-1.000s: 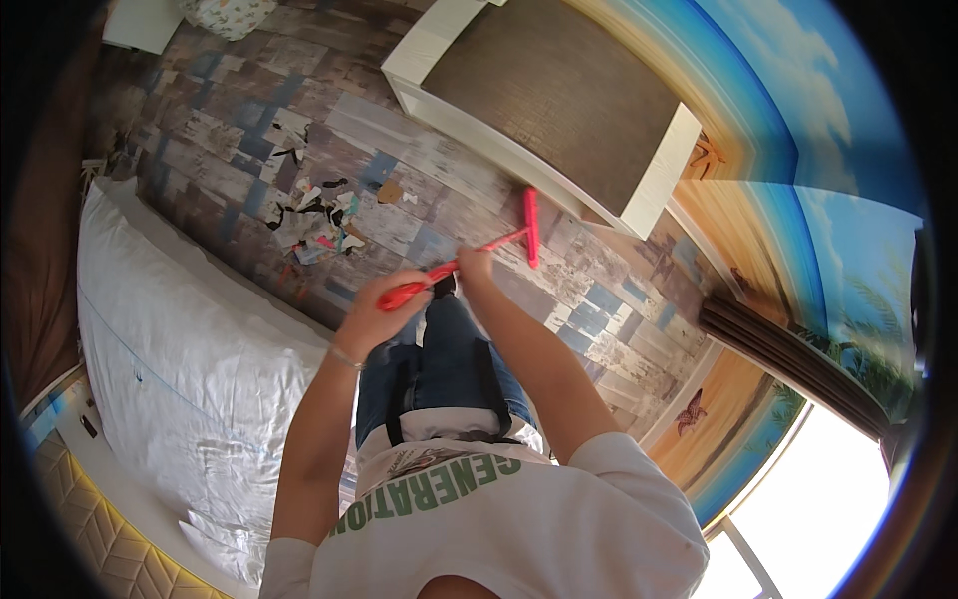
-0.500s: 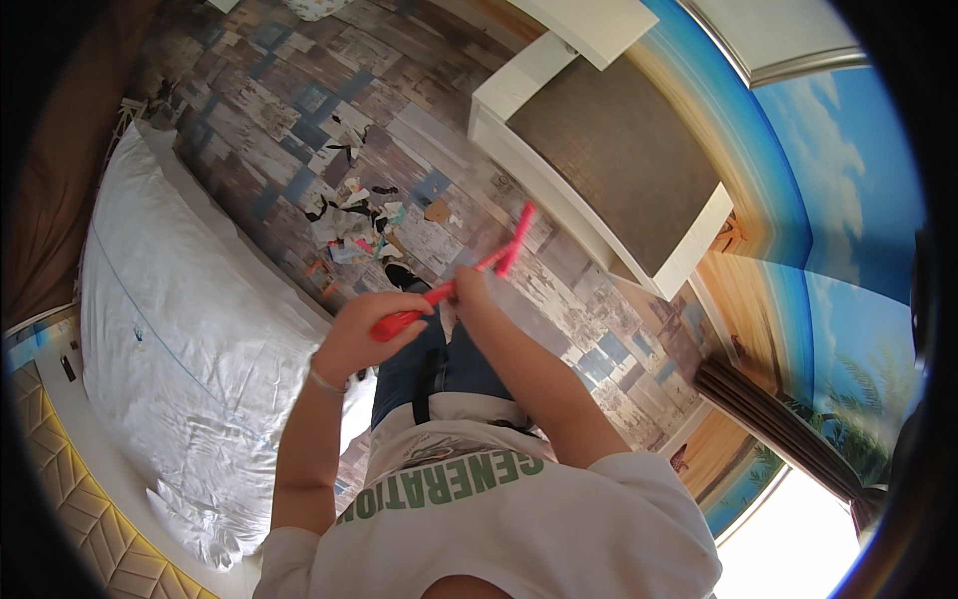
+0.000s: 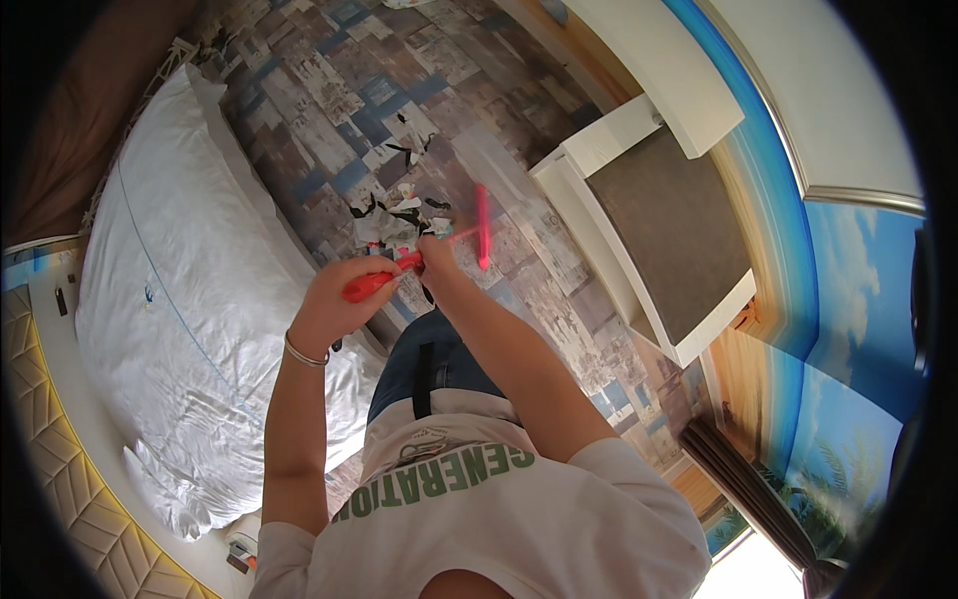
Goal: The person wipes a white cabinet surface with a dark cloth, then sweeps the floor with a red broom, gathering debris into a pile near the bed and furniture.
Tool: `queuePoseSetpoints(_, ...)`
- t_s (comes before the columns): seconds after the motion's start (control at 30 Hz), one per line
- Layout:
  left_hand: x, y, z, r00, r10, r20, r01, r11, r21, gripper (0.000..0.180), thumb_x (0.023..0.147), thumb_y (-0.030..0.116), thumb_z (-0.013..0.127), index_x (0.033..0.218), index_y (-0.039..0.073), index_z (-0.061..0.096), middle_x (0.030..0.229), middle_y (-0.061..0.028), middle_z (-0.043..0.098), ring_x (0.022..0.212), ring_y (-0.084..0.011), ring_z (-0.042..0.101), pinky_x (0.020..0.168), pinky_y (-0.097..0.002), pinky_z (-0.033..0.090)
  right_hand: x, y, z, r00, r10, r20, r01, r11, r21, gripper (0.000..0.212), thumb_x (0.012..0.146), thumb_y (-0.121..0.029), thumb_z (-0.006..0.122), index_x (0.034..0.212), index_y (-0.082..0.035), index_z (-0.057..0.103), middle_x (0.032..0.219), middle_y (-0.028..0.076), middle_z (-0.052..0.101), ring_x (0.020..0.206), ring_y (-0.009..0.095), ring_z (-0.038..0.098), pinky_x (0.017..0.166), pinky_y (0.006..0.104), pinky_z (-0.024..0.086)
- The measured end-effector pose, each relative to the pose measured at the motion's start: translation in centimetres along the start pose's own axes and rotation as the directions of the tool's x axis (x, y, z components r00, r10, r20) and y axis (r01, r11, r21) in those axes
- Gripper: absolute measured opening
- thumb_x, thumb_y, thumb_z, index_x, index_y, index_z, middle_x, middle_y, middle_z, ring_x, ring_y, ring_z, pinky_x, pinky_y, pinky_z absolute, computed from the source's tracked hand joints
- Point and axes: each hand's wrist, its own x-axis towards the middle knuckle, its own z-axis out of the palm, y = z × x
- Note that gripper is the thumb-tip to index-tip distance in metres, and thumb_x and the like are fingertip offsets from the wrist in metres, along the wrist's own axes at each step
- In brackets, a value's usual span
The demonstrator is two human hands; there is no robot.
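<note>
Since the earlier frame your view has swung: the broom head [image 3: 482,226] now sits just right of the litter pile [image 3: 397,216], where before it was over bare floor near the white table [image 3: 654,245]. The table has slid toward the right of the picture, and the bed [image 3: 170,299] fills more of the left.

Head view, the only one:

Hands: your left hand [image 3: 334,298] is fisted around the red grip end of the broom handle [image 3: 384,280], fingers clamped shut on it, wrist bent, forearm rising from the lower edge. One thin metal bangle [image 3: 302,352] on that wrist. Your right hand [image 3: 436,262] is closed on the same handle further down, just ahead of the left, elbow nearly straight. Both hands are well out in front of your torso, above your jeans.

Broom: one, pink-red plastic, thin straight handle, narrow flat head blurred, seen edge-on. Can't tell if the head touches the floor.

Litter: one loose pile of torn paper scraps, white, black and some coloured, too many and too small to count, lying between bed edge and broom head.

Floor [image 3: 329,80]: patchwork plank pattern, grey, blue, brown, matte.

Table: one, white frame, dark brown textured top, rectangular.

Bed: one, white crumpled duvet, yellow quilted edge.
</note>
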Motion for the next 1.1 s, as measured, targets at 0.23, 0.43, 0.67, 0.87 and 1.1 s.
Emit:
queuePoseSetpoints(0.23, -0.1, -0.3, -1.1, 0.93, 0.368, -0.005, -0.364, 0.92, 0.145, 0.021, 0.074, 0.014, 0.071, 0.095, 0.013, 0.067, 0.091, -0.0098, 0.067, 0.082, -0.0268, 0.064, 0.073, -0.0339, 0.049, -3.0, -3.5, -0.7, 0.978, -0.176, 0.107, 0.188, 0.976, -0.111, 0.012, 0.073, -0.006, 0.053, 0.082, -0.007, 0.045, 0.064, 0.007, 0.047, 0.05, 0.02, 0.049, 0.041, 0.033, 0.038)
queuePoseSetpoints(0.43, 1.7, -3.7, 5.2, 0.982, 0.157, -0.104, -0.17, 0.977, -0.13, 0.021, 0.08, 0.014, 0.066, 0.101, 0.01, 0.064, 0.097, -0.0121, 0.065, 0.085, -0.0316, 0.062, 0.077, -0.034, 0.049, 4.3, -5.5, -6.4, 0.972, -0.234, -0.029, 0.2, 0.882, -0.426, 0.011, 0.071, -0.008, 0.056, 0.077, -0.001, 0.049, 0.063, 0.011, 0.051, 0.05, 0.024, 0.054, 0.038, 0.0345, 0.041)
queuePoseSetpoints(0.67, 2.2, -2.7, 5.9, 0.96, 0.065, -0.273, -0.083, 0.995, -0.054, 0.026, 0.08, 0.015, 0.065, 0.106, 0.012, 0.064, 0.099, -0.0119, 0.066, 0.088, -0.0319, 0.063, 0.076, -0.0349, 0.05, 6.2, -6.2, -5.1, 0.978, -0.104, 0.183, 0.178, 0.873, -0.454, 0.015, 0.075, -0.017, 0.059, 0.083, -0.009, 0.049, 0.063, 0.004, 0.049, 0.047, 0.018, 0.051, 0.037, 0.029, 0.04)
queuePoseSetpoints(0.87, 4.7, 2.3, 4.6, 0.874, -0.016, -0.485, 0.066, 0.994, 0.086, 0.026, 0.078, 0.018, 0.068, 0.103, 0.014, 0.065, 0.092, -0.0084, 0.067, 0.079, -0.0299, 0.064, 0.068, -0.0343, 0.051, 0.1, -11.8, 0.6, 0.805, -0.034, 0.592, 0.437, 0.71, -0.553, 0.02, 0.082, -0.009, 0.054, 0.102, -0.009, 0.051, 0.07, 0.004, 0.051, 0.055, 0.015, 0.051, 0.049, 0.0271, 0.043)
queuePoseSetpoints(1.1, 6.4, 4.2, 8.1, 0.713, -0.044, -0.699, -0.054, 0.992, -0.117, 0.041, 0.076, 0.017, 0.068, 0.116, 0.012, 0.059, 0.103, -0.0106, 0.065, 0.081, -0.0268, 0.064, 0.066, -0.0321, 0.05, -10.2, -20.5, 1.4, 0.234, 0.147, 0.961, 0.956, -0.216, -0.2, 0.024, 0.082, -0.016, 0.064, 0.104, -0.007, 0.059, 0.083, 0.011, 0.064, 0.076, 0.024, 0.064, 0.069, 0.0304, 0.048)
